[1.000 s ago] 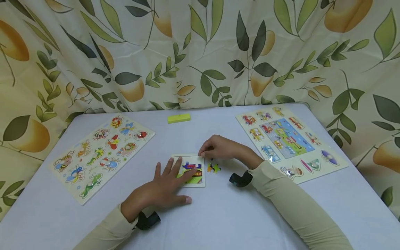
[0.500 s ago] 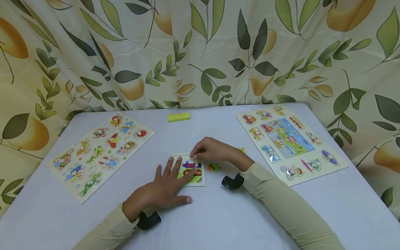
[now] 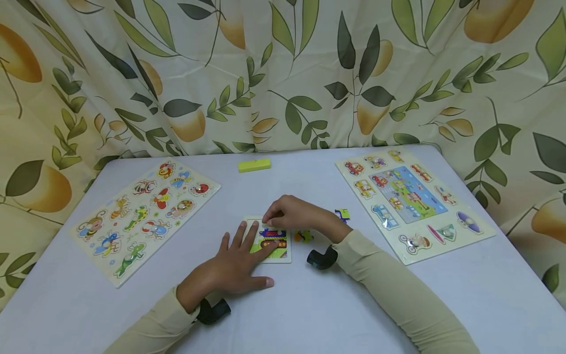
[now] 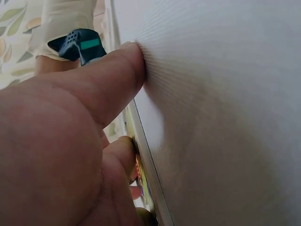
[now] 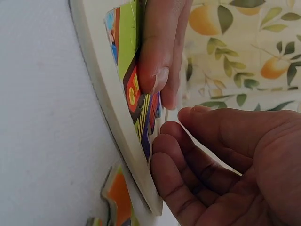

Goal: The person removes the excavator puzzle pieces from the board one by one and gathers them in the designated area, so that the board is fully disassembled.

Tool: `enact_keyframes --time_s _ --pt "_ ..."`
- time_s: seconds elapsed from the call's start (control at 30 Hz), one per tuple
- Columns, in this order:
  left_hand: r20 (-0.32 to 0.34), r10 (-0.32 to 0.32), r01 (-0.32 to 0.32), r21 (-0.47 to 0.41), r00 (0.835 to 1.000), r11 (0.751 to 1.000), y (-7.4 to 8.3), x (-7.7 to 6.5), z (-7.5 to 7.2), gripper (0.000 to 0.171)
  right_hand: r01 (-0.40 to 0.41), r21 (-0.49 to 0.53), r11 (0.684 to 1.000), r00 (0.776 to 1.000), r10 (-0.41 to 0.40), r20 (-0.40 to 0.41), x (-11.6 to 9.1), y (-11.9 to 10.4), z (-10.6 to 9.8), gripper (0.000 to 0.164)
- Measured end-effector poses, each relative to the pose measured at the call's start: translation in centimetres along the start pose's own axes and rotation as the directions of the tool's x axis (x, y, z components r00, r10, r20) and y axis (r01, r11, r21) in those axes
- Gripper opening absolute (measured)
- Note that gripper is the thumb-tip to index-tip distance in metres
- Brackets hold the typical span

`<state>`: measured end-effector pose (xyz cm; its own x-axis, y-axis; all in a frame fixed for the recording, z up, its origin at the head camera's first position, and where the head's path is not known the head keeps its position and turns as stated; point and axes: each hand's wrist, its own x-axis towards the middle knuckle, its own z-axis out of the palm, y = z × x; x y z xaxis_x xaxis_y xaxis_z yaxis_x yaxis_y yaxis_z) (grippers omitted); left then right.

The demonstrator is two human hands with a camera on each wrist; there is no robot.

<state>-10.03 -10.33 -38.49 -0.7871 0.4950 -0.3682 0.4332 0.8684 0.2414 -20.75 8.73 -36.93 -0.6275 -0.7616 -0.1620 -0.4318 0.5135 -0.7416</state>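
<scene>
A small white-framed jigsaw tray (image 3: pixel 289 253) lies mid-table, with a colourful tracked-vehicle picture (image 3: pixel 271 236) partly assembled inside. My left hand (image 3: pixel 230 268) rests over its left side with fingers spread; the index finger presses on the picture, and the thumb lies on the cloth. At the tray's top edge is my right hand (image 3: pixel 292 216), its fingers bent and fingertips touching the tray area. In the right wrist view the thumb and curled fingers (image 5: pixel 164 174) come close together; whether a piece is between them is hidden. An orange-and-green jigsaw piece (image 3: pixel 304 236) lies right of the tray.
Another jigsaw piece (image 3: pixel 343 214) lies beyond my right wrist. An insect picture board (image 3: pixel 146 216) lies at left, a vehicle picture board (image 3: pixel 411 196) at right. A yellow block (image 3: pixel 254 165) sits near the back edge, before a leaf-patterned curtain (image 3: pixel 283 73).
My right hand has moved left along the tray's top, from its right corner toward the middle. The piece beyond my wrist has come into view. My left hand stays in place.
</scene>
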Motion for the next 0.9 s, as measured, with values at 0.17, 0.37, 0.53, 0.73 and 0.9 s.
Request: enact_keyframes --time_s 0.17,0.37,0.53,0.73,0.9 --pt "0.005 0.003 -0.003 0.006 1.000 1.000 0.0 0.0 0.0 0.080 -0.003 -0.001 1.000 1.000 0.003 0.007 0.1 -0.3 0.2 0.018" --pt "0.012 0.000 0.000 -0.008 1.000 1.000 0.0 -0.2 -0.3 0.079 -0.021 0.003 1.000 0.999 0.021 0.024 0.3 -0.3 0.4 0.018" --pt "0.008 0.004 -0.004 -0.010 1.000 1.000 0.0 -0.3 -0.2 0.078 -0.018 0.034 0.999 0.999 0.017 0.036 0.3 0.0 0.2 0.019" --pt "0.003 0.010 -0.010 0.017 1.000 1.000 0.0 -0.2 -0.2 0.079 -0.018 0.142 0.990 0.999 0.014 0.032 0.1 0.7 -0.1 0.021" --pt "0.008 0.008 -0.008 0.004 1.000 1.000 0.1 -0.2 -0.3 0.078 -0.025 0.157 0.987 0.999 0.019 0.042 0.2 0.6 0.0 0.022"
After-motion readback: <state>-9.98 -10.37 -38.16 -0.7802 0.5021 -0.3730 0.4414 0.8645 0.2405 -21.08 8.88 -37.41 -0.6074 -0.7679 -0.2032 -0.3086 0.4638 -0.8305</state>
